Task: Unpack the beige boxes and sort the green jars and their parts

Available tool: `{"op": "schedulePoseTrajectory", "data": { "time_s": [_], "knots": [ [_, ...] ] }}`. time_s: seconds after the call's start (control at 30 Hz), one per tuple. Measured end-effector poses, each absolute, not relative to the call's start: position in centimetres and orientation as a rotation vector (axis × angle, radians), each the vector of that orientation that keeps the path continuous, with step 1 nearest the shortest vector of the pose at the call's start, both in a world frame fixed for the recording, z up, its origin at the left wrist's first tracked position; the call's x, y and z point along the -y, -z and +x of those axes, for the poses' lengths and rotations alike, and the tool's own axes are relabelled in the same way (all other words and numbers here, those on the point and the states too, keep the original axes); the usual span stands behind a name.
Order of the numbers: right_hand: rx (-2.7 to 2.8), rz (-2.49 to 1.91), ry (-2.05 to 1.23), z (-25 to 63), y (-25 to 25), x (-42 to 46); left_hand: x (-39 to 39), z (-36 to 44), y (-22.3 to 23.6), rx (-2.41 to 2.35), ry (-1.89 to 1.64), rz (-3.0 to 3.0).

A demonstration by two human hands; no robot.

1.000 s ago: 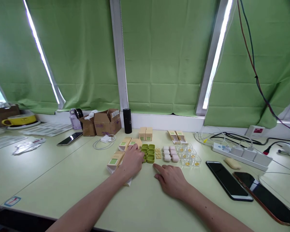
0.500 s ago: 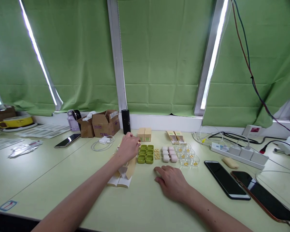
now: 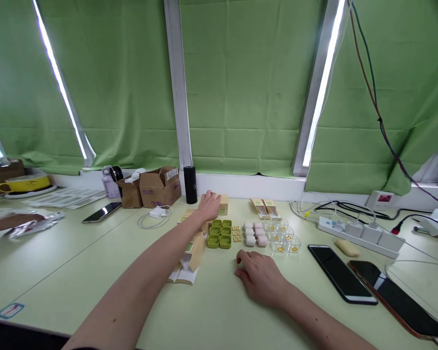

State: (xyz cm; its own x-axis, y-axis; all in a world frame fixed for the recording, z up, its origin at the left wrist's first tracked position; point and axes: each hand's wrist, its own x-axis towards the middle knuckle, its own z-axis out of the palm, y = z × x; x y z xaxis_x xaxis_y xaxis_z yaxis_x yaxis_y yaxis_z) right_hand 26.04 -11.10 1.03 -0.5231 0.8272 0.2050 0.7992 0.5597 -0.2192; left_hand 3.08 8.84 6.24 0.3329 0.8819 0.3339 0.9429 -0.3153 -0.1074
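Observation:
At the back of the desk, my left hand (image 3: 209, 206) reaches over the pair of small cardboard boxes, its bent fingers closed over the left box and mostly hiding it. The right box (image 3: 223, 204) shows beside my fingertips. Beneath my left forearm lie opened cardboard packages (image 3: 195, 253) with white flaps. My right hand (image 3: 259, 274) rests on the desk holding nothing, thumb and curled index finger apart. Just beyond it are green square cups (image 3: 219, 235), tiny yellow pieces (image 3: 236, 234), pale white and pink rounded cases (image 3: 256, 234) and clear cups with gold centres (image 3: 282, 236).
Two opened cartons (image 3: 265, 208) lie at the back. To the right are phones (image 3: 341, 272), a power strip (image 3: 361, 236) and cables. At left, another person's hand (image 3: 20, 221) touches plastic bags (image 3: 38, 226). A brown box (image 3: 158, 189) and black cylinder (image 3: 190, 184) stand behind.
My left hand has moved from the opened packages back and right onto the small boxes. My right index finger has curled in. Another person's hand has appeared at the left.

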Motion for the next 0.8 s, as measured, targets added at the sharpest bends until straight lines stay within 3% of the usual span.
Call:
{"op": "schedulePoseTrajectory", "data": {
  "time_s": [0.8],
  "knots": [
    [2.438,-1.33,-0.143,26.3,-0.9,10.9,-10.2,5.5,-5.5,1.729,0.415,-2.411]
  ]
}}
